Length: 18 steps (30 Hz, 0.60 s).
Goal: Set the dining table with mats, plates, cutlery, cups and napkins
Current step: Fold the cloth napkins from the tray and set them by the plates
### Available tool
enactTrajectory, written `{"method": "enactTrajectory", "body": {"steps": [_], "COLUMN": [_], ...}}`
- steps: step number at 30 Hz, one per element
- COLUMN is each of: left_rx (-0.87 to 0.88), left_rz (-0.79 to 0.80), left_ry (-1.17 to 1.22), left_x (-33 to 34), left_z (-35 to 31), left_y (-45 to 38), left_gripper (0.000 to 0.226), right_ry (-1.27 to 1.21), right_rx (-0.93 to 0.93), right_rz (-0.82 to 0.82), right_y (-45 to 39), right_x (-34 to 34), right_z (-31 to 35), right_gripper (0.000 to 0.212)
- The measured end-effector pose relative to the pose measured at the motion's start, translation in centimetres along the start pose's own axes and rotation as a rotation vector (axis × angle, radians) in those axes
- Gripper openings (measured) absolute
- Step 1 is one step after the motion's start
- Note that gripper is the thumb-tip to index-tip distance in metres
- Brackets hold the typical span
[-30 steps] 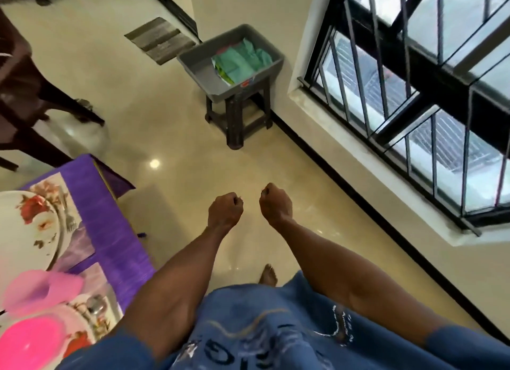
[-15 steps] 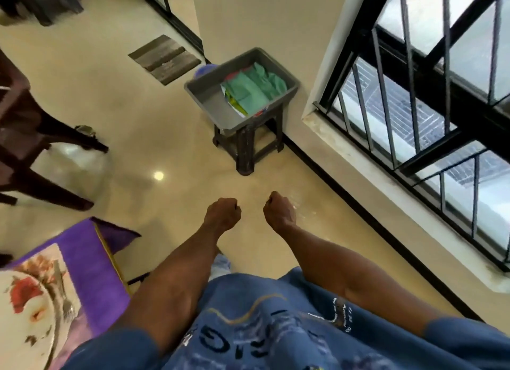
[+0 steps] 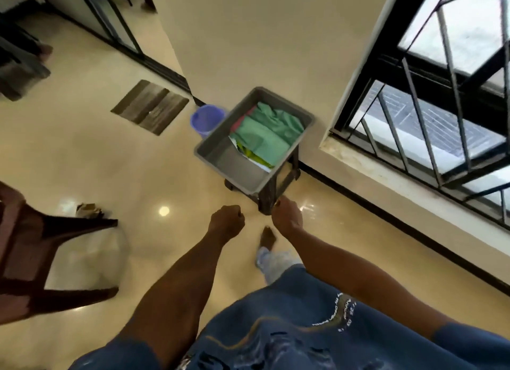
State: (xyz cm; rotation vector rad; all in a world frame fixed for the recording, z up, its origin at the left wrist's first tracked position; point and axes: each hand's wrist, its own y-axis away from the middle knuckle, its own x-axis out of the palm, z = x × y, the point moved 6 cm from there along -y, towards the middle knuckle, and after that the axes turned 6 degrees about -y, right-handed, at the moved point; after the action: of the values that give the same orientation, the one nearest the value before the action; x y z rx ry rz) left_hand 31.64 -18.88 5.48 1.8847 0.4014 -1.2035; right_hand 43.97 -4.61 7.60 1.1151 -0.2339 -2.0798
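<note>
Two fists: my left hand (image 3: 226, 222) and my right hand (image 3: 286, 217) are both clenched and hold nothing.
Left grip: curled tight, in the air short of the grey tub (image 3: 218, 159), well apart from it.
Right grip: curled too, nearer the tub, in front of a leg of the dark stool (image 3: 267, 201) beneath it; I cannot tell whether it touches that leg.
Tub: it sits on top of the stool, close to the wall and the barred window (image 3: 430, 99).
Task's thing: green folded cloths (image 3: 265, 137) lie in the far half of the tub, over something yellow and white; I take them for napkins, though I cannot be sure.
Beside the tub: a purple bucket (image 3: 205, 119) stands on the floor just behind it, and a striped doormat (image 3: 150, 106) lies farther off on that side.
Counter: not in sight.
Step in hand: I judge this as walking over to fetch napkins.
Next move: get close to the tub, uncurl a fist, reach over the rim, and lift only the top cloths without dragging the pile.
</note>
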Motion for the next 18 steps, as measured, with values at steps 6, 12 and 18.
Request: {"method": "enactTrajectory", "body": {"steps": [6, 12, 18], "left_rx": [0.019, 0.068, 0.181], "left_rz": [-0.023, 0.008, 0.156], "left_ry": [-0.017, -0.050, -0.083], "left_x": [-5.9, -11.2, -12.7], "left_z": [1.9, 2.3, 0.7], "left_y": [-10.8, -19.8, -26.5], "left_gripper": [0.022, 0.023, 0.025], "right_ry": [-0.114, -0.079, -0.060], "right_rx": [0.072, 0.148, 0.248], "right_rz": [-0.027, -0.083, -0.093], "right_y": [-10.6, -18.3, -21.6], "right_x": [0.5, -0.8, 0.1], "right_z": [4.5, 9.1, 9.4], "right_gripper": [0.028, 0.019, 0.017]}}
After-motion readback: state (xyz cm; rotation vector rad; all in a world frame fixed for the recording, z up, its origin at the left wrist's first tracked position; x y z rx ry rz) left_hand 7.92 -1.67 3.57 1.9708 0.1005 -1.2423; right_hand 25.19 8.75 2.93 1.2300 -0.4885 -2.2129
